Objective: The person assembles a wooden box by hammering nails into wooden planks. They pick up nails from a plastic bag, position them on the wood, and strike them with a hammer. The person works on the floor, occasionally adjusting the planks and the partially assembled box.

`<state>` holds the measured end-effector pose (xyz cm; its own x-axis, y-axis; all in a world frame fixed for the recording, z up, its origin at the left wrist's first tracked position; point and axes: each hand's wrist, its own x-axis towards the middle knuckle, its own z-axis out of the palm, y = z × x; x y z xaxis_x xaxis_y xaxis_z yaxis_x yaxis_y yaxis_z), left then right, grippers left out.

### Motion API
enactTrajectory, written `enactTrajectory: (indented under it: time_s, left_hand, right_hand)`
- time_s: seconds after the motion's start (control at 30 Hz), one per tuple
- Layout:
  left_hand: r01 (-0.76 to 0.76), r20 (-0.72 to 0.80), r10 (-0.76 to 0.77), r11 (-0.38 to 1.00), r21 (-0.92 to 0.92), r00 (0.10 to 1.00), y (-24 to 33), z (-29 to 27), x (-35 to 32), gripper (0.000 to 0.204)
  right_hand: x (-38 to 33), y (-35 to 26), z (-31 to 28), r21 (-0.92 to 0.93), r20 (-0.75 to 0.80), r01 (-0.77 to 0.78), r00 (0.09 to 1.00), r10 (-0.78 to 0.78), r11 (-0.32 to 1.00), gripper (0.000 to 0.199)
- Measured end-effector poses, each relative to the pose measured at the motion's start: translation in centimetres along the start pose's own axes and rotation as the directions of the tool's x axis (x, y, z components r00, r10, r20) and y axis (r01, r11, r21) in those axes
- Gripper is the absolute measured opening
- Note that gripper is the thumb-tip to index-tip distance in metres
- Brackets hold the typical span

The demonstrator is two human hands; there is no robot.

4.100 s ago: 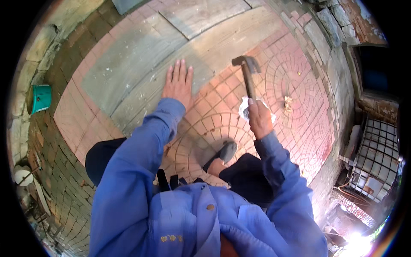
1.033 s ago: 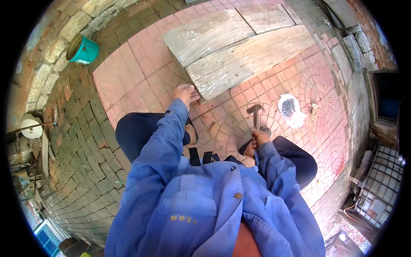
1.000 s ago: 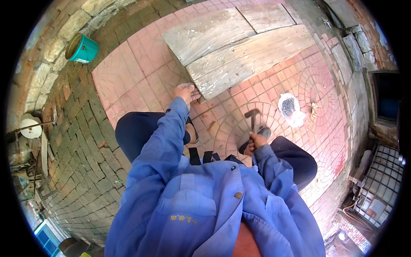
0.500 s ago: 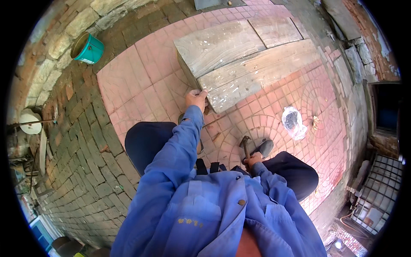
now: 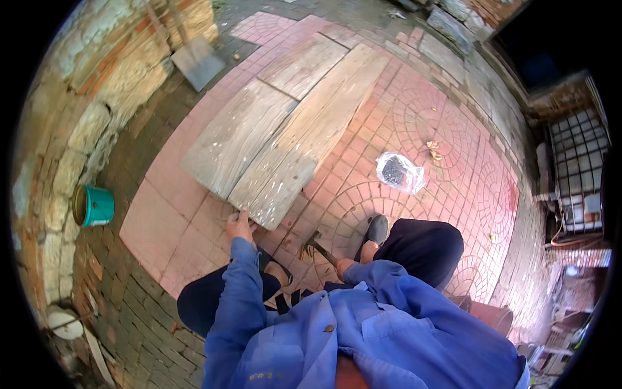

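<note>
Planks [image 5: 285, 133], 2 weathered boards side by side on the red paving, run lengthwise from near-left to far-right. Left hand [image 5: 240, 225] pinches their near end, fingers closed on it. Right hand [image 5: 346, 266], nearer the body, grips a hammer [image 5: 315, 241].

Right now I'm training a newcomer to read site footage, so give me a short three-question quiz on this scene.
1. True or false: the left hand touches the near end of the wooden planks.
2. What tool is at the right hand? A) saw B) hammer C) trowel
3. What lies on the paving right of the planks?

Key: 1 true. 2 B. 3 a clear plastic bag with dark contents.
</note>
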<state>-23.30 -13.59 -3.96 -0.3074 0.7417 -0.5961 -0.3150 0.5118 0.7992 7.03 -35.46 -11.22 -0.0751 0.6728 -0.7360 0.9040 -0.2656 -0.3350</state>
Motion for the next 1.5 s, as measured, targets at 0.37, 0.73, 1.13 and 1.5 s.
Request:
enactTrajectory:
  time_s: [0.37, 0.73, 1.13, 1.5]
  left_hand:
    - [-0.054, -0.071, 0.06, 0.995, 0.087, 0.996, 0.5, 0.3, 0.7, 0.035]
    - [-0.188, -0.087, 0.189, 0.982, 0.029, 0.978, 0.9, 0.5, 0.2, 0.024]
    - [-0.247, -0.153, 0.303, 0.921, 0.302, 0.941, -0.6, 0.6, 1.2, 0.036]
    - [0.178, 0.099, -0.232, 0.908, 0.38, 0.968, 5.4, -0.2, 2.1, 0.065]
  right_hand:
    - [4.1, 3.3, 5.3, -0.129, 0.181, -0.047, 0.981, 0.07, 0.99, 0.026]
    - [3.3, 1.3, 3.0, -0.049, 0.186, -0.061, 0.98, 0.07, 0.997, 0.026]
    - [3.9, 2.3, 2.0, 0.033, 0.131, -0.124, 0.984, 0.119, 0.992, 0.031]
    - [9.8, -10.7, -21.7, 0.942, -0.289, 0.252, 0.945, 0.156, 0.22, 0.06]
